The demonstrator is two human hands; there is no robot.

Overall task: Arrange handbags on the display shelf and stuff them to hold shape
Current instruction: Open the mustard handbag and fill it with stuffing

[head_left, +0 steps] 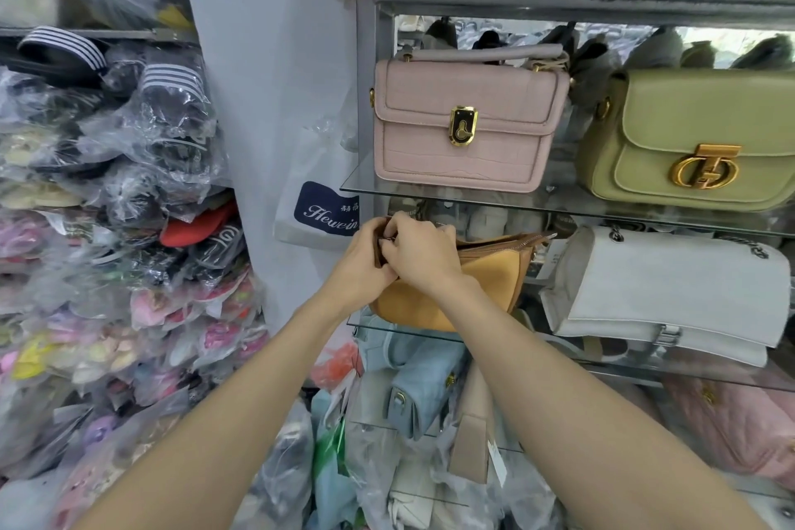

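From my head camera, both my hands meet at the left end of the tan shoulder bag (482, 271), which lies on the middle glass shelf (365, 321) just below the centre of the view. My left hand (361, 258) curls around the bag's left tip, and my right hand (419, 247) crosses over it, fingers bent and pinching at the top edge near the zipper — what exactly sits between the fingertips I cannot tell. The zipper runs off toward three o'clock along the bag's top. At three o'clock from the bag, just beside it on the same shelf, a white quilted flap bag (662, 293) leans tilted. On the upper glass shelf (357, 185), at twelve o'clock, a pink croc-textured handbag (469, 120) stands upright with a gold clasp; at two o'clock stands an olive green handbag (697, 138). At six o'clock, below the shelf, a light blue bag (423, 383) lies among plastic wrapping. At nine o'clock, bagged slippers (129, 185) are piled high — a white carrier bag (314, 202) hangs between them and the shelves.
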